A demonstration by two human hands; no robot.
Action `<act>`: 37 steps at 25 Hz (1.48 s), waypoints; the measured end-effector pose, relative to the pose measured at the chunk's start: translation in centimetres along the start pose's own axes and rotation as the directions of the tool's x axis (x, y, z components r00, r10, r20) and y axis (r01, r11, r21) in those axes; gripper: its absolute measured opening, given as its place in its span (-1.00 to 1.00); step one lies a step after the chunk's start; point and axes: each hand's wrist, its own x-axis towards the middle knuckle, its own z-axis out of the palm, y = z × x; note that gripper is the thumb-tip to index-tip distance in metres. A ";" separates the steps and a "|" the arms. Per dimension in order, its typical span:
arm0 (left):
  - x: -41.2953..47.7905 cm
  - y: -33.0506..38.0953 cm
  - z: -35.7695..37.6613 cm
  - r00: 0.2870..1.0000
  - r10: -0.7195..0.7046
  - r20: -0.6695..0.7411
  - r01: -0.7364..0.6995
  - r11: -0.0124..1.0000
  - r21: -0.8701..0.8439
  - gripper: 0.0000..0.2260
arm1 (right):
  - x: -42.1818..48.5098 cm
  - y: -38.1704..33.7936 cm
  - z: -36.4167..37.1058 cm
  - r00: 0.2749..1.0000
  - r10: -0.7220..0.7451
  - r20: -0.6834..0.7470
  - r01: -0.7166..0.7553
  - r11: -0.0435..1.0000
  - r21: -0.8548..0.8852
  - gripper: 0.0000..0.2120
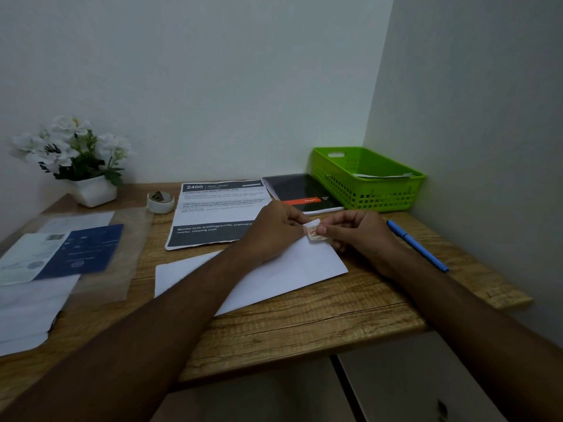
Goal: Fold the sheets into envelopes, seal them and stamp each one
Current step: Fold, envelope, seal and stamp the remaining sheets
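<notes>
A white folded envelope (283,272) lies flat on the wooden desk (320,324), partly under my left forearm. A small stamp (314,231) with red print is held just above the envelope's far right corner. My left hand (274,231) pinches the stamp's left edge. From the right, my right hand (356,233) pinches the same stamp with thumb and fingers. A green basket (370,181) at the back right holds folded white paper.
A blue pen (417,245) lies right of my hands. A black notebook (300,191) and a printed sheet (213,214) lie behind them. A tape roll (160,201), a flower pot (91,190) and loose papers (45,269) occupy the left side.
</notes>
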 end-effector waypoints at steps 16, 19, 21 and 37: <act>-0.1 0.0 0.5 1.000 0.022 -0.019 -0.022 1.000 0.015 -0.80 | 0.3 0.2 0.5 0.997 0.009 -0.083 -0.015 0.998 -0.067 -0.90; 0.0 0.2 0.7 0.997 0.062 -0.037 -0.061 0.998 0.021 -0.84 | 0.2 0.1 0.7 0.993 -0.023 -0.112 0.018 0.999 -0.045 -0.85; 0.0 0.2 0.7 0.996 0.059 -0.064 -0.060 0.998 -0.019 -0.85 | 0.1 0.1 0.8 0.992 -0.028 -0.123 0.026 1.000 -0.012 -0.83; 0.4 -0.2 0.1 0.986 0.096 -0.138 -0.084 0.992 0.093 -0.90 | -0.7 -0.6 1.0 0.997 -0.018 0.081 0.016 1.000 0.020 -0.84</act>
